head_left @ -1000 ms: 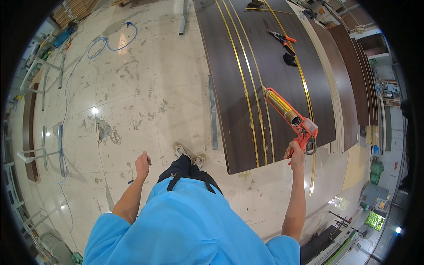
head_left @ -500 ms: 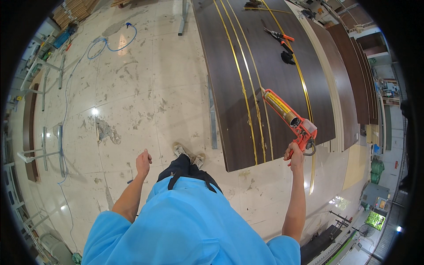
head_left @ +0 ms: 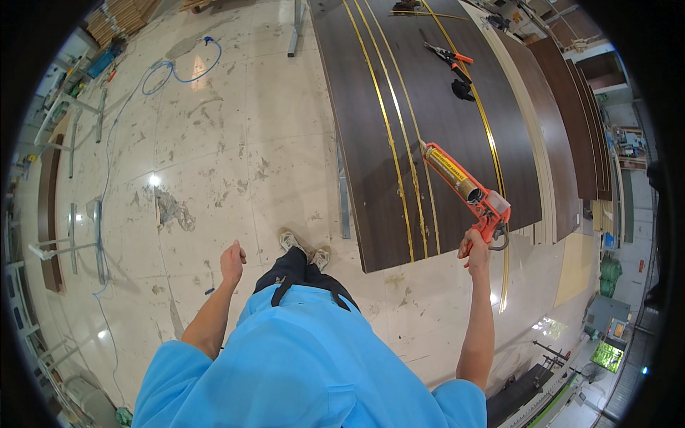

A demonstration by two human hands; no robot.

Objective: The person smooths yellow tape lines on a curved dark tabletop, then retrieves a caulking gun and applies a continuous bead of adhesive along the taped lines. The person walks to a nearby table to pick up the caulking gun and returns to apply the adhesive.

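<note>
My right hand (head_left: pixel 476 251) is wrapped round the handle of an orange caulking gun (head_left: pixel 492 212) above the near part of a dark brown panel (head_left: pixel 449 121). A gold adhesive cartridge (head_left: pixel 451 174) with a yellow label lies in its cradle. The nozzle points away from me, its tip at a thin line on the panel; contact cannot be told. To the left run narrow gold strips (head_left: pixel 382 100), with uneven yellowish beads along their near portions. My left hand (head_left: pixel 232 262) hangs over the floor with its fingers curled in, and nothing shows in it.
Orange-handled snips (head_left: pixel 449 55) and a small black object (head_left: pixel 462 90) lie on the panel beside another gold strip (head_left: pixel 489 135). More panels (head_left: pixel 571 135) stand at right. A blue hose (head_left: pixel 171 65) curls over the tiled floor. Metal stands (head_left: pixel 98 242) are at left.
My right hand keeps its grip on the caulking gun, nearly in place. The panel and the tools on it appear shifted very slightly left and up. My left hand stays where it was.
</note>
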